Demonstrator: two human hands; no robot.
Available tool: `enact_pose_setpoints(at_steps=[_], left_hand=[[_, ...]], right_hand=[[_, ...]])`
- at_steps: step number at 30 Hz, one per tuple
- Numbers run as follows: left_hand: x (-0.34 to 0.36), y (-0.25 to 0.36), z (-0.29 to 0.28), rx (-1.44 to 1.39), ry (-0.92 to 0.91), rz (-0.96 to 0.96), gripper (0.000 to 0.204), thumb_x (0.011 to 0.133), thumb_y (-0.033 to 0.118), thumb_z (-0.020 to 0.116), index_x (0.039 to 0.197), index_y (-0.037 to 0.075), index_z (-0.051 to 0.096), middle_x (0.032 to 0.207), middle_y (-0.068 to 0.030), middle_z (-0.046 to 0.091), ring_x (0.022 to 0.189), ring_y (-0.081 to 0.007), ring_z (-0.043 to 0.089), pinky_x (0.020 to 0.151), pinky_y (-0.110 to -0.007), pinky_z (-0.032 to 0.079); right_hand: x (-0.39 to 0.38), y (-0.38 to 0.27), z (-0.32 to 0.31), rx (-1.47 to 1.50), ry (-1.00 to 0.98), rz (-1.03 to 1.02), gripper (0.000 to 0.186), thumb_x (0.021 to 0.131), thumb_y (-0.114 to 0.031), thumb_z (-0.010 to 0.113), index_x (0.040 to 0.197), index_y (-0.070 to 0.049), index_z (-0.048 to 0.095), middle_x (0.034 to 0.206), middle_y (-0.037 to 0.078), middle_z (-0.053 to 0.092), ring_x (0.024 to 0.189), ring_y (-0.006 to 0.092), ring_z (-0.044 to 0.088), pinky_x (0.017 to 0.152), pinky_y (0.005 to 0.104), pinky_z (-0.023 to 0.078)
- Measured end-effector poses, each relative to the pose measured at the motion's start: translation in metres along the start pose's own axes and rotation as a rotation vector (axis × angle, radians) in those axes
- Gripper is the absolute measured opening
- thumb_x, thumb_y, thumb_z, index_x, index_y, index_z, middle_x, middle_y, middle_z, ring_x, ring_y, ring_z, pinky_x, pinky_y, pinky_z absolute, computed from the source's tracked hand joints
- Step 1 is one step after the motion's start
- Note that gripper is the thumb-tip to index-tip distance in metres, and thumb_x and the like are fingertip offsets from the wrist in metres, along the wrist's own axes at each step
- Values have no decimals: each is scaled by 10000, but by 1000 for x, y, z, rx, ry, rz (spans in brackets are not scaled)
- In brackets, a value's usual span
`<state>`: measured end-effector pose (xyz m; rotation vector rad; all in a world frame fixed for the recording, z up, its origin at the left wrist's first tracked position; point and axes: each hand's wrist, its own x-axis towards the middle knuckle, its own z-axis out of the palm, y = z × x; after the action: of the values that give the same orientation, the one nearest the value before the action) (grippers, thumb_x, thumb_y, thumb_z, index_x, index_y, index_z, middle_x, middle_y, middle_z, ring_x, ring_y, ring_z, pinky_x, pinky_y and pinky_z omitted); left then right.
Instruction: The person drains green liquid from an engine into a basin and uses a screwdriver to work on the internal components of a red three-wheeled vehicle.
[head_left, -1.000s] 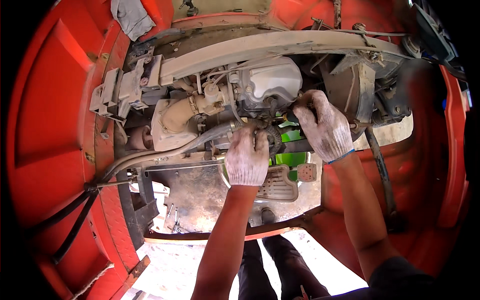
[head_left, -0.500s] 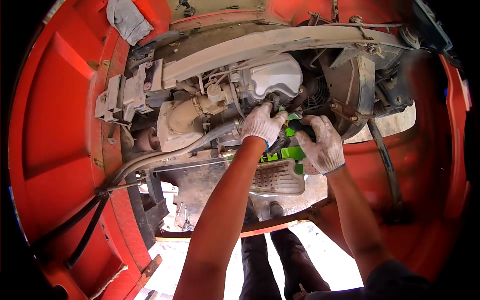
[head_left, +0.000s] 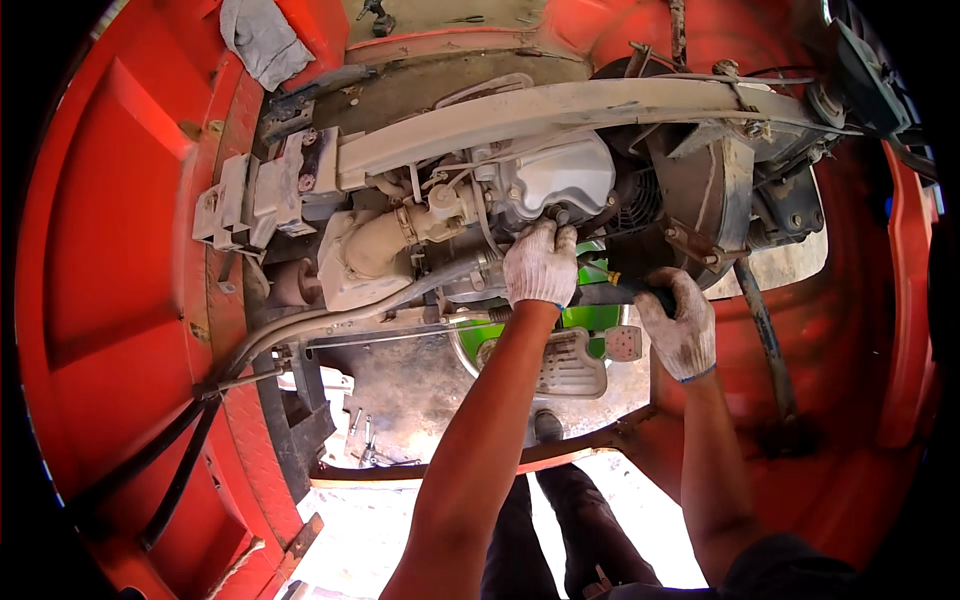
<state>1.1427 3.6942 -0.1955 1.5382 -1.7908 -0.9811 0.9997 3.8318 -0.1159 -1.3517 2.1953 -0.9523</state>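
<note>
My left hand [head_left: 541, 262], in a white knit glove, reaches into the engine just below the silver valve cover [head_left: 563, 172]. Its fingers are bent and pressed together near a dark fitting [head_left: 559, 214]; what they grip is hidden. To the right, my gloved right hand [head_left: 680, 325] is closed around what looks like a screwdriver [head_left: 612, 277], with a yellow collar and black handle. Its thin shaft points left, toward the engine beside my left hand. A thick black hose [head_left: 600, 294] runs between the two hands.
Beneath the engine sits a bright green basin [head_left: 470, 345], with a ribbed grey pedal [head_left: 572, 365] above it. A tan frame beam [head_left: 440, 135] crosses behind. Red body panels [head_left: 110, 230] flank both sides. Metal tools [head_left: 368, 445] and a grey cloth [head_left: 265, 42] lie at the left.
My right hand has drawn away to the right and nearer to me with the screwdriver. My left hand stays at the engine, its fingers now closer together. The view has shifted slightly.
</note>
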Motion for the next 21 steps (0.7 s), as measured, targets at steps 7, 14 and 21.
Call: enact_pose_setpoints(at_steps=[7,14,21], left_hand=[[4,-13,10,-105,37,105,316,974,333,651,992,19,677,1016,-239,708,945,-455,678,833,-511,557],[4,-16,25,-112,72,-106,398,988,382,567,1001,3,692,944,-279,701,921,-480,660,820,-509,529],[-2,-1,21,-199,61,-9,333,1003,340,604,1017,13,662,977,-275,699,969,-481,663,847,-535,541]], right_hand=[[-21,27,-5,40,-25,177,274,946,-110,701,1174,13,611,974,60,642,867,114,552,790,273,512],[-33,18,-16,105,-78,187,205,950,-63,691,1123,20,620,983,59,653,885,104,560,793,266,509],[-66,45,-31,113,-64,274,185,932,-106,709,1067,0,640,914,42,639,819,106,560,742,275,505]])
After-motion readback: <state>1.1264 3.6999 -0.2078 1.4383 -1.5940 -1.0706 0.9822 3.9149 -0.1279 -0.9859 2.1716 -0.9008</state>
